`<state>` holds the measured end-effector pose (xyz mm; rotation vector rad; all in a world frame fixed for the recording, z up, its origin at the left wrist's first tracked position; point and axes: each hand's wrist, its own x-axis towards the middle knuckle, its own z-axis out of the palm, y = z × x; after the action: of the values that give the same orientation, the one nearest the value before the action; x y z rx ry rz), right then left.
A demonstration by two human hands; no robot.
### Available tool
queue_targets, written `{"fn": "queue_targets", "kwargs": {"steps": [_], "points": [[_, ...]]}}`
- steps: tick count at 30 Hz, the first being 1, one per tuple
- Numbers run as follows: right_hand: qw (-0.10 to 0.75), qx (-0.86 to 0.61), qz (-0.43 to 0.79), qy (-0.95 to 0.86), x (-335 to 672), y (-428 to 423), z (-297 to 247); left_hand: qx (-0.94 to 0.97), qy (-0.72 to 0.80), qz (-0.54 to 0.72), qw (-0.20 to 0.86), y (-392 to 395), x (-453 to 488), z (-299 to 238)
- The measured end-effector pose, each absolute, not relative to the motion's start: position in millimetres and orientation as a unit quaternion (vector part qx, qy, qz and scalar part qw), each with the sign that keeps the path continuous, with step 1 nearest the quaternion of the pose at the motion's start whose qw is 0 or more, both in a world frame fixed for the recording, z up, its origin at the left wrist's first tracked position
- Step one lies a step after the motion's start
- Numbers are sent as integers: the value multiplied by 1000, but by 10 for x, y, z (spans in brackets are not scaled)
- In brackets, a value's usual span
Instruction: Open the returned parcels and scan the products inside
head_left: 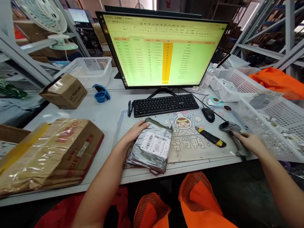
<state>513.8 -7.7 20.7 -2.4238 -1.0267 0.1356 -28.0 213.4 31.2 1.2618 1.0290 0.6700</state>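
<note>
A grey plastic mailer parcel (pixel 139 150) with a white printed barcode label lies near the table's front edge, on a cartoon desk mat (pixel 182 152). My left hand (pixel 136 132) grips the parcel's left side, thumb on top and the other fingers largely hidden. At the right, my right hand (pixel 249 142) is closed around the handle of a dark barcode scanner (pixel 230 126), whose head points left above the mat. Between parcel and scanner rests a black and yellow utility knife (pixel 211 136).
A monitor (pixel 142 60) stands behind a black keyboard (pixel 166 105) and mouse (pixel 208 114). Taped cardboard cartons (pixel 78 155) occupy the left, with a smaller box (pixel 65 91) and blue tape dispenser (pixel 102 95) behind. White plastic baskets (pixel 251 110) line the right side.
</note>
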Motion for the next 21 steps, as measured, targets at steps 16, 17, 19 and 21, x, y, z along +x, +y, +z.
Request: {"fn": "queue_targets", "kwargs": {"steps": [16, 17, 19, 21], "points": [[104, -753, -29, -649, 3345, 2246, 193, 563, 432, 270, 651, 2105, -290, 240], [101, -754, -35, -648, 3330, 2280, 193, 566, 428, 272, 650, 2103, -285, 258], [94, -755, -40, -648, 3307, 2329, 227, 570, 419, 284, 647, 2098, -281, 296], [92, -753, -41, -650, 3329, 2285, 288, 572, 405, 307, 644, 2095, -294, 326]]}}
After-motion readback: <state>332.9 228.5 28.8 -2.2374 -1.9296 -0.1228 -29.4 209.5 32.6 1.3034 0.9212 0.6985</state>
